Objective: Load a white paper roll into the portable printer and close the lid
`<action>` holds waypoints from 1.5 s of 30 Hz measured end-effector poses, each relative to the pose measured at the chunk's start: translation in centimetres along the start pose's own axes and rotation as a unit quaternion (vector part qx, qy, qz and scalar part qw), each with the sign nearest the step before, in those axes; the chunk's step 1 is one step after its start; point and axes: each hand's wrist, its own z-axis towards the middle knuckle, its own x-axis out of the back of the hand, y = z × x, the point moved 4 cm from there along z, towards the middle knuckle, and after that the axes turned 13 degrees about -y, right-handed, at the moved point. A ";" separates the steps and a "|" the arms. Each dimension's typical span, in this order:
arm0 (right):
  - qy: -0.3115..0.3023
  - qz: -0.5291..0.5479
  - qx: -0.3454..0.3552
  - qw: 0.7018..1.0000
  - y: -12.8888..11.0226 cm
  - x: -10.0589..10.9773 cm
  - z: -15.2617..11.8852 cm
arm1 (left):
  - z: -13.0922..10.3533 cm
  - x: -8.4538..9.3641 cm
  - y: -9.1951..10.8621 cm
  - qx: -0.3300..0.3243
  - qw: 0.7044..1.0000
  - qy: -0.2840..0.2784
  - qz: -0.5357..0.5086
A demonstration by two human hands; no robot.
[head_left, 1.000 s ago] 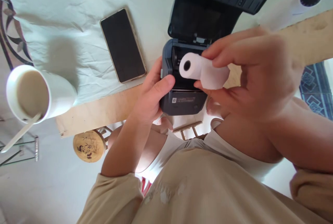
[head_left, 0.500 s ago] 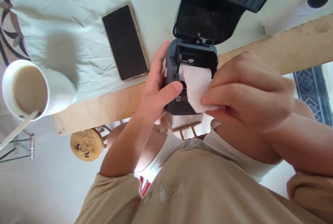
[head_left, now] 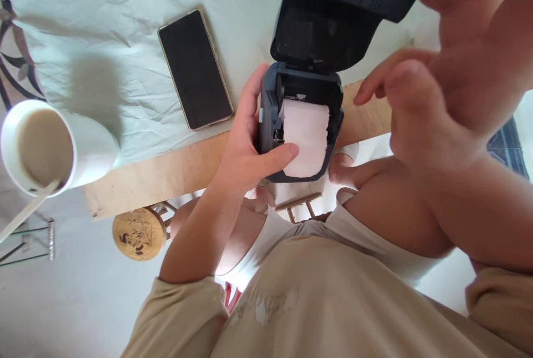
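Note:
My left hand [head_left: 254, 147] grips the left side of a small dark printer [head_left: 268, 102]. Its thumb presses on the lower left part of a white paper strip [head_left: 308, 136], which lies flat across the printer's open bay and hangs down over its front. The hinged lid [head_left: 327, 25] stands swung up, away from the body. My right hand [head_left: 453, 86] is off the paper at the upper right, its fingers apart and somewhat blurred. One finger overlaps the lid's right edge; whether it touches the lid I cannot tell.
A phone [head_left: 195, 69] lies on the pale cloth [head_left: 137, 3] left of the printer. Further left, a white cup [head_left: 89, 150] of brown drink holds a spoon. The wooden table edge [head_left: 162, 180] runs below, with a round stool [head_left: 139, 233] beneath. A bottle is mostly hidden behind my right hand.
My right hand has let go of the paper and moved up and right, its fingers spreading. The paper now lies flatter, and my left thumb rests on it. The printer has shifted slightly left.

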 end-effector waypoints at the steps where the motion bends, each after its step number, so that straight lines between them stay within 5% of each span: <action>1: -0.002 0.005 -0.001 1.000 0.2 0.0 -0.5 | 0.0 0.1 -0.1 -0.010 1.000 0.005 -0.001; 5: -0.027 0.022 -0.003 0.999 1.3 -0.1 -1.1 | 0.1 0.3 -0.8 -0.040 0.999 0.021 0.008; 13: -0.104 0.047 -0.023 0.993 1.5 -1.9 1.7 | 0.1 -0.2 -0.5 -0.061 0.998 0.021 0.007; 35: -0.095 0.018 -0.030 0.995 1.4 -2.3 1.8 | 0.1 -0.1 -0.7 -0.015 0.999 0.037 -0.032; 45: -0.016 -0.073 0.130 0.989 -0.5 -1.2 1.0 | 0.7 -0.1 -0.1 -0.046 0.994 0.060 -0.083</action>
